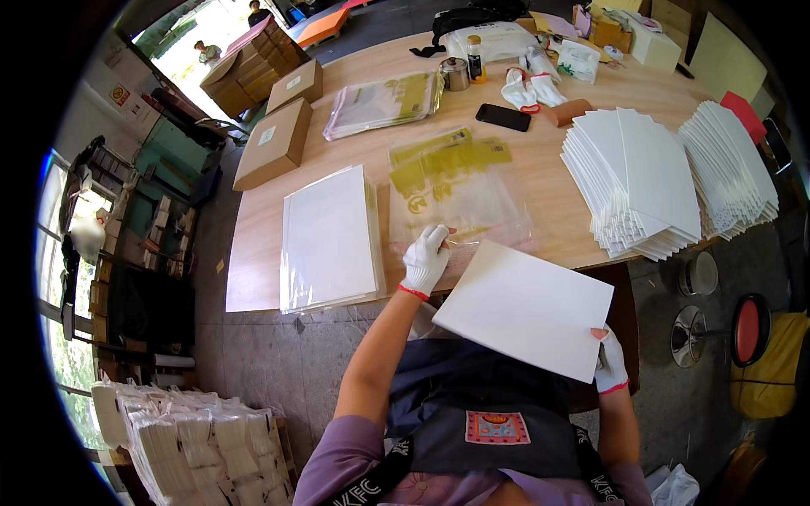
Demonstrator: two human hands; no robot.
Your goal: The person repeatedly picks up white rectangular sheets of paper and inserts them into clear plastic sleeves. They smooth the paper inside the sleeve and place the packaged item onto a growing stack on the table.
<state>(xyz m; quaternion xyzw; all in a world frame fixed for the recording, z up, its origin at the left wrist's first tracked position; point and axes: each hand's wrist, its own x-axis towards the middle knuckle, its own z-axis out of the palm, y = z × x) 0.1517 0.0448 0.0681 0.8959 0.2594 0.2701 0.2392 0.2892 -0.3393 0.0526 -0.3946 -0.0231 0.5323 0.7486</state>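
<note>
My right hand (609, 361), in a white glove with bare fingertips, grips a white rectangular board (527, 308) by its right edge. The board hangs tilted in front of my apron, over the near table edge. My left hand (426, 260), gloved the same way, has its fingers curled and closed on the near edge of a clear plastic bag (456, 198) with yellow-green print. That bag lies on a loose pile of similar bags. Left of it rests a stack of white boards in clear sleeves (329, 236).
Fanned stacks of white boards (633, 177) (730, 164) stand at the right of the wooden table (253, 266). Farther back are more bags (384, 103), a phone (504, 117), a bottle (476, 61), a metal pot (454, 74) and spare gloves (530, 88). Cardboard boxes (274, 145) line the left edge.
</note>
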